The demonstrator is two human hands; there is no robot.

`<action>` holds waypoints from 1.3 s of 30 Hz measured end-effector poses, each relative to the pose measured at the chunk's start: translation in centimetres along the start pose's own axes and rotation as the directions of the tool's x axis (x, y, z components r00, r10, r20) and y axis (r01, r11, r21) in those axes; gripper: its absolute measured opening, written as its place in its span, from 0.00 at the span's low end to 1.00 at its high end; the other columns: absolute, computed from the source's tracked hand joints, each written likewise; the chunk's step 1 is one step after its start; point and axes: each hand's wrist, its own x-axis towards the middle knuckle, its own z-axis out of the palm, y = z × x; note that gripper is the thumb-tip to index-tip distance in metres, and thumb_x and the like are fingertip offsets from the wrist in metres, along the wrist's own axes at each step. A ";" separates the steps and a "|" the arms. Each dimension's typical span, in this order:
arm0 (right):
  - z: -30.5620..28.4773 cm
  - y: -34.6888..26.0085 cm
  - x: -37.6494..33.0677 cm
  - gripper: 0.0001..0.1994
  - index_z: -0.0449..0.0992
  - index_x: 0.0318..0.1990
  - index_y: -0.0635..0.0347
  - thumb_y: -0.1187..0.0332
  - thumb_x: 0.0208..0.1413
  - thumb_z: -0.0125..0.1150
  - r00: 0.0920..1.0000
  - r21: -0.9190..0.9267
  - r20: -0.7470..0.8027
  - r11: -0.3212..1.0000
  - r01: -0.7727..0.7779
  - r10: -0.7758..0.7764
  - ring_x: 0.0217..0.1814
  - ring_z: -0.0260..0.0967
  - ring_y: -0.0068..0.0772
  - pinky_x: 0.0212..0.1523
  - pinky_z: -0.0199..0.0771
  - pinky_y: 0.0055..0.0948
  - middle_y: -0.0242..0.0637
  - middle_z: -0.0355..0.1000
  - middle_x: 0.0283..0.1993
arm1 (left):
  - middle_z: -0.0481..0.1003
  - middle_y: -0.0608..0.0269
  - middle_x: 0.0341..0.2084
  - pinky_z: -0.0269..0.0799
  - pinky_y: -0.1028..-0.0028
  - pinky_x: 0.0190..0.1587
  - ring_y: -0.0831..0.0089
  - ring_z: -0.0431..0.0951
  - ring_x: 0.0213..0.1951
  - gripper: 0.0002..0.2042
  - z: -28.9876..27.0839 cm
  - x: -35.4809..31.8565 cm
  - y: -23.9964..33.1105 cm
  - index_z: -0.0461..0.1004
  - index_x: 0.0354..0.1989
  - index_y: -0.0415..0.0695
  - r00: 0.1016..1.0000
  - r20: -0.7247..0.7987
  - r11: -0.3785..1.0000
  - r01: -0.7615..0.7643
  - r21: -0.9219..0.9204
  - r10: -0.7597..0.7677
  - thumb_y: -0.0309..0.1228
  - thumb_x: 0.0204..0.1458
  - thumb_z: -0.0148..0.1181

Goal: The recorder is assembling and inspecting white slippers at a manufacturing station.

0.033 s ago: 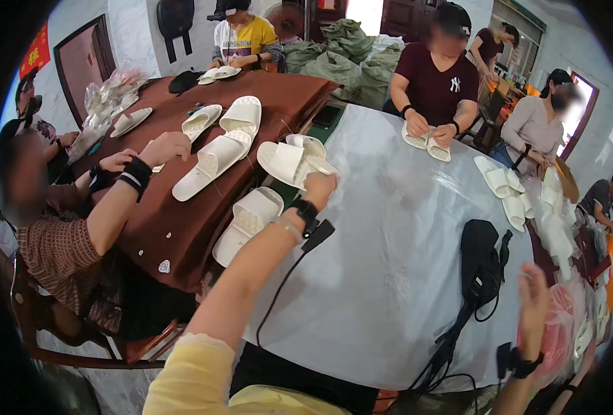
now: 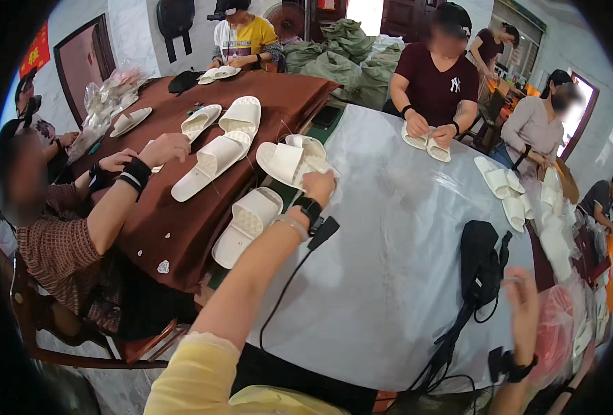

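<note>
Unchanged since earlier: our left hand (image 2: 318,185) grip grasps white slippers (image 2: 289,160) near the worktop (image 2: 396,228) edge; right hand (image 2: 524,304) released

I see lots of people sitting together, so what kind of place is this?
Probably a small workshop where slippers get sorted or packed. Several people sit around the long table handling white slippers, and stuffed green sacks are piled at the back. The left hand holds a slipper too.

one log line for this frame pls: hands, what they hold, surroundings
left hand: grips white slippers over table edge | right hand: raised, empty, beside pink bag | black pouch on grey table
</note>
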 end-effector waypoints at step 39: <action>18.8 -1.1 -11.0 0.27 0.54 0.60 0.57 0.50 0.58 0.40 0.597 0.577 0.781 -0.153 -0.802 -0.181 0.59 0.56 0.42 0.55 0.61 0.40 0.41 0.57 0.59 | 0.68 0.64 0.22 0.65 0.81 0.21 0.77 0.69 0.20 0.11 -19.4 -34.5 11.2 0.66 0.36 0.40 0.849 0.461 -0.257 0.399 -0.880 -0.258 0.35 0.51 0.49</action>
